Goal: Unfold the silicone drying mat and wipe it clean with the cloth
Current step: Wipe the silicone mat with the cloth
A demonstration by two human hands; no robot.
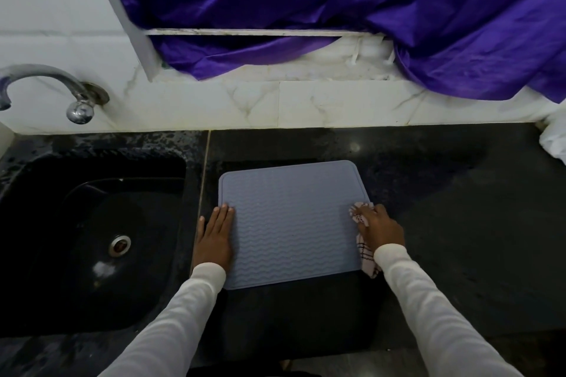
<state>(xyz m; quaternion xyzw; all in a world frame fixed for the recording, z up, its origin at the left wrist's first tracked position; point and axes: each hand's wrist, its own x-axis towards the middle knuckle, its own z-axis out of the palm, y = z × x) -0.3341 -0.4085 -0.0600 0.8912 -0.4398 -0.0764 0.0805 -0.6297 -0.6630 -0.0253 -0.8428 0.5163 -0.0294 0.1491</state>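
Observation:
A grey-blue silicone drying mat (291,223) with a wavy ridge pattern lies fully unfolded and flat on the dark countertop. My left hand (214,236) rests flat with fingers extended on the mat's left edge, pressing it down. My right hand (379,228) presses a white cloth with dark checked lines (366,259) against the mat's right edge. Part of the cloth bunches under my fingers and part trails toward my wrist.
A black sink (92,239) with a metal drain sits left of the mat, under a chrome tap (46,86). The dark countertop (459,223) stretches right. A purple curtain (337,9) hangs over the white tiled wall behind. Something white (554,144) lies at the far right.

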